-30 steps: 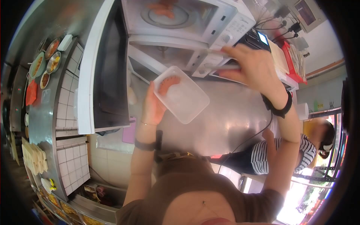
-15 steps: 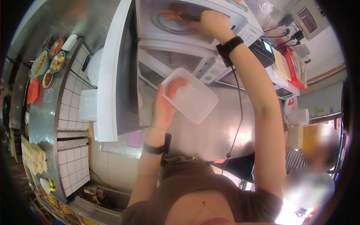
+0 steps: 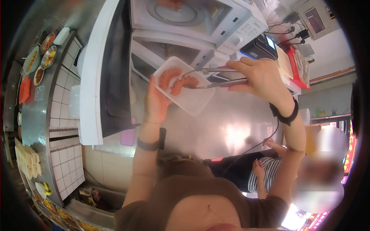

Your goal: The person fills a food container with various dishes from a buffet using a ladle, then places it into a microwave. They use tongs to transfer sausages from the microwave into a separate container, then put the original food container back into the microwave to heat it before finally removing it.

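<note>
My left hand is wrapped round the near-left side of a white plastic container, holding it tilted. Inside lie two curved, scored orange-red sausage pieces, one by the wall and another nearer the middle. Metal tongs are gripped in my right hand, and their tips are at the second piece in the container. Beyond the container a white microwave has its door open, with more orange-red food on its glass plate.
More microwaves stand below the open one. A black device and a red basket are at the right. Bowls of food sit on the left counter. A person in a striped top stands at the lower right.
My right hand has come out of the microwave with the tongs, down to the container. A second sausage piece is now in it. The container has shifted slightly left and up in view.
</note>
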Motion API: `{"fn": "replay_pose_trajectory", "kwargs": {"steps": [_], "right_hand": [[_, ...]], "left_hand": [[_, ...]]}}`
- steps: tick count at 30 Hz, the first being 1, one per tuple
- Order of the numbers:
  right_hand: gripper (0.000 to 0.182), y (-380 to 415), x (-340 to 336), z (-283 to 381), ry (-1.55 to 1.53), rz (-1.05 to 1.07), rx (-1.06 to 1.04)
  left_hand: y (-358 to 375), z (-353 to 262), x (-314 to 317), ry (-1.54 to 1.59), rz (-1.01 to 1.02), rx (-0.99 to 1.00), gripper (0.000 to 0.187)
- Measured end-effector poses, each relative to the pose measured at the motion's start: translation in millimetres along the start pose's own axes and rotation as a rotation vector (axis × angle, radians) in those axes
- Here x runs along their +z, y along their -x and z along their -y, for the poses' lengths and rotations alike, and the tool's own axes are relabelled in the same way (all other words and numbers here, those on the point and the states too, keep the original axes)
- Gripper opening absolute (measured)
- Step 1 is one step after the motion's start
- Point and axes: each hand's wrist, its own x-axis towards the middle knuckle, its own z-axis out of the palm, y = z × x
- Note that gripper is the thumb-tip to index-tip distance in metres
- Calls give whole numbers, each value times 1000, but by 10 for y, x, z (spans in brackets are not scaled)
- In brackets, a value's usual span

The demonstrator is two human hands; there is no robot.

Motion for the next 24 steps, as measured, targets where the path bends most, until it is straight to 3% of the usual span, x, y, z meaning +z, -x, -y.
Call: {"fn": "replay_pose_trajectory", "kwargs": {"steps": [2, 5, 8, 12, 15, 17, 18, 20, 24], "right_hand": [[51, -7, 63, -118, -119, -86, -36], [46, -116, 19, -191, -247, -228, -61], [49, -403, 106, -244, -320, -390, 252], [47, -1225, 590, -321, 79, -615, 358], [51, -1829, 690, -372, 81, -609, 429], [54, -2131, 668, -427, 55, -428, 448], [54, -2229, 655, -441, 54, -441, 449], [56, -2396, 643, -496, 90, -330, 484], [53, -2364, 622, -472, 99, -341, 549]], "left_hand": [[19, -39, 60, 11, 193, -38, 64], [88, -77, -100, -21, 117, -61, 65], [180, -115, -51, -18, 61, -25, 64], [245, -84, -12, -16, 81, -12, 63], [258, -69, -34, -15, 160, -17, 62], [294, -60, -28, 11, 98, 19, 61], [305, -77, -72, 17, 131, -11, 62], [338, -95, -85, 1, 122, -8, 63], [343, -55, -139, 40, 30, -25, 63]]}}
